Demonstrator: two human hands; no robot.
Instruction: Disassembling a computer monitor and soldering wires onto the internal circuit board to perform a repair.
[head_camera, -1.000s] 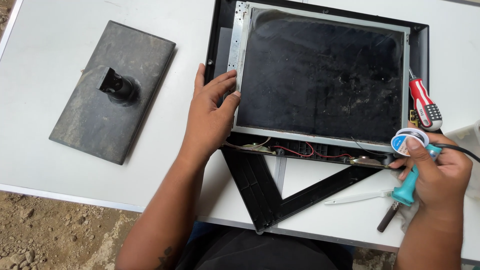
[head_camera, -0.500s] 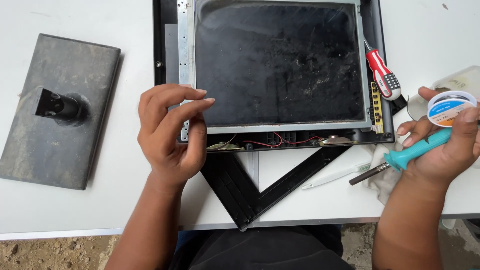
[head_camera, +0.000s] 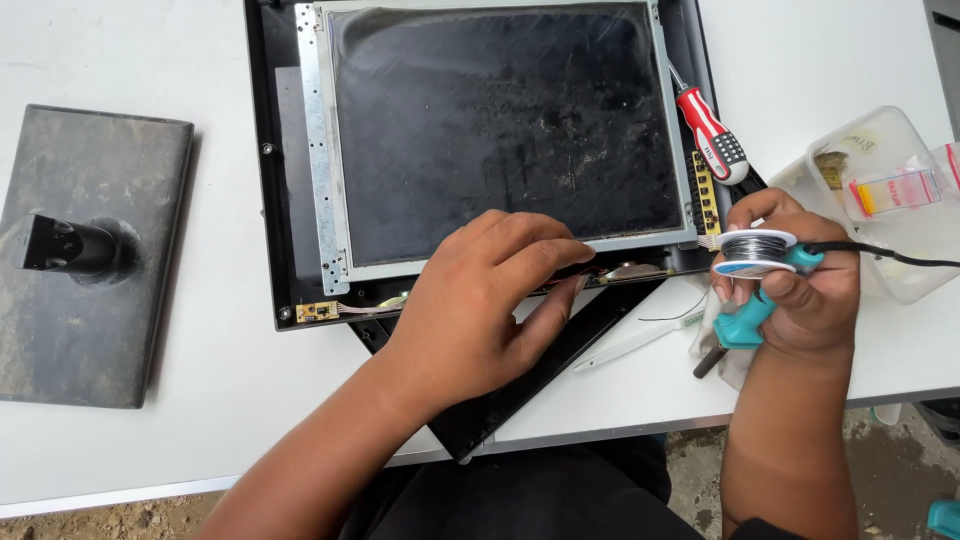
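Observation:
A dismantled flat monitor (head_camera: 500, 130) lies face up on the white table (head_camera: 230, 380), its dark panel in a metal frame inside a black housing. My left hand (head_camera: 480, 310) rests fingers-down on the panel's lower edge, over the red wires and small circuit board there, holding nothing that I can see. My right hand (head_camera: 800, 290) is at the monitor's lower right corner, closed around a teal-handled soldering iron (head_camera: 745, 325) and a small spool of solder wire (head_camera: 755, 248). The iron's black cord (head_camera: 890, 255) runs off to the right.
A red-handled screwdriver (head_camera: 712, 135) lies along the monitor's right edge. The grey monitor stand base (head_camera: 95, 330) sits at the left. A clear plastic box (head_camera: 890, 200) with small parts stands at the right. A black bezel piece (head_camera: 540, 370) and a white tool (head_camera: 630, 345) lie near the front edge.
My left hand has moved right from the panel's lower left corner to the middle of its lower edge. My right hand has shifted left, closer to the monitor's corner.

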